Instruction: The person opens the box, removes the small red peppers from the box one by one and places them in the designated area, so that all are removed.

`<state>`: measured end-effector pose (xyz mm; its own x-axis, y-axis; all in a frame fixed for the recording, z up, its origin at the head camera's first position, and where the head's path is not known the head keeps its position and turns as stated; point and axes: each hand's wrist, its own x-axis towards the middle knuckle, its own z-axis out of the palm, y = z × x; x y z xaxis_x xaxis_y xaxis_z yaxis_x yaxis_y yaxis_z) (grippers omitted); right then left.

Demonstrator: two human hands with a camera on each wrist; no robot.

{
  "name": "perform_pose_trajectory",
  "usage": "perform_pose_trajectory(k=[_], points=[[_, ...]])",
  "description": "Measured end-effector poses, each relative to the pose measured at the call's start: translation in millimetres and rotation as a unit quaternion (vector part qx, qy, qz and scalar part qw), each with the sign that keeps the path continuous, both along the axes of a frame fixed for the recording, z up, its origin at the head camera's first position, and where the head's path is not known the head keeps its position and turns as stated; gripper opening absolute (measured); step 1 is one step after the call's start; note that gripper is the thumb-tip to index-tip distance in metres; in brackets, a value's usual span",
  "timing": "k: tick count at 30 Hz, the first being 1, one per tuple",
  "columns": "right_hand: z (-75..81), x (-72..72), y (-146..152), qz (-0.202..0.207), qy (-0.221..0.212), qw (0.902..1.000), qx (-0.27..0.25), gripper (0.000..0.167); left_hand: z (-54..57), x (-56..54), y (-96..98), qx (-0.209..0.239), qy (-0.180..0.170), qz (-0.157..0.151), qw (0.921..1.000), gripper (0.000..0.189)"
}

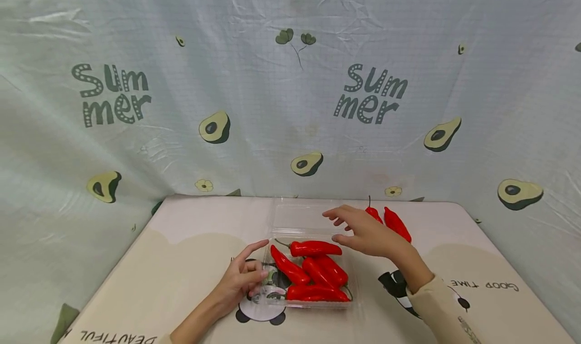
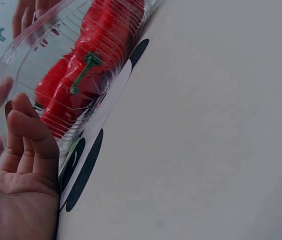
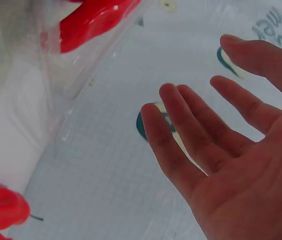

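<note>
A clear plastic clamshell box (image 1: 317, 304) holds several red chili peppers (image 1: 313, 248) with green stems. Its transparent lid (image 1: 299, 217) is folded back behind it. At the box's left side is my left hand (image 1: 242, 276), holding the rim, with the index finger stretched toward the back corner; the left wrist view shows its other fingers (image 2: 23, 130) curled at the plastic wall. My right hand (image 1: 363, 230) hovers by the right side of the lid. In the right wrist view its fingers (image 3: 191, 132) are spread and the palm holds nothing.
Two more red peppers (image 1: 397, 224) lie at the back right of the table, one partly hidden by the right hand. The light table mat (image 1: 190, 253) carries printed panda faces and words. A curtain (image 1: 254, 81) with avocado prints hangs behind the table.
</note>
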<state>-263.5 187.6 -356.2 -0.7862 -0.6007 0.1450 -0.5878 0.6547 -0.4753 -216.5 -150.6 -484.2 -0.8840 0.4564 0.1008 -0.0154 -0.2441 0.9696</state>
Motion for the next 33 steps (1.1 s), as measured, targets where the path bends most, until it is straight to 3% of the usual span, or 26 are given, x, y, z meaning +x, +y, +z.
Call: perform_pose_trajectory(k=[6,18,33], points=[[3.2,-7.0,-21.0,0.038,-0.026,0.9980,0.045,0.049,-0.4,-1.5,0.3,-0.002,0.004,0.001,1.0000,0.073],[-3.4,-24.7,-50.0,0.072,-0.075,0.9883,0.111,0.043,-1.1,-1.2,0.9,-0.001,-0.001,0.003,1.0000,0.074],[-17.7,-28.8,-61.1,0.063,-0.071,0.9860,0.137,0.040,-0.7,-1.8,0.7,-0.002,-0.006,0.004,1.0000,0.072]])
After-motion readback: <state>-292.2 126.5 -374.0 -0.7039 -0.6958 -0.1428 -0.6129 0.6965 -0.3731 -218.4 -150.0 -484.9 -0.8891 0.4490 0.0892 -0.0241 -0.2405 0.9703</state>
